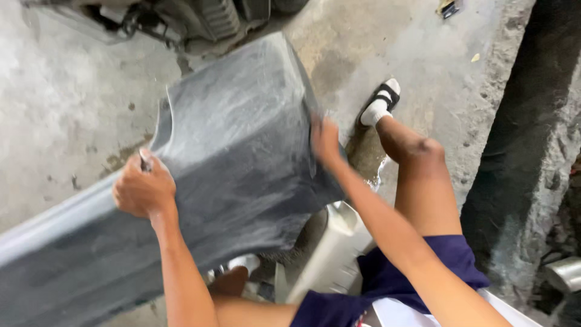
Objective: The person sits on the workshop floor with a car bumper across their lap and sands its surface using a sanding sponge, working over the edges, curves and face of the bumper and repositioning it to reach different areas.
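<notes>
Large dull-grey sanded plastic car bumper panel (236, 151) lies across the stained concrete floor (54, 109), over the person's lap. Left hand (144, 189) fisted on its upper edge; right hand (325, 142) pressed flat against its right side.

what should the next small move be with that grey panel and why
Probably a short stroke of the left hand further along the dull grey panel. That hand is closed on a small object pressed to the scuffed, chalky surface, while the right hand steadies the panel's right edge, so the piece looks braced for rubbing.
</notes>
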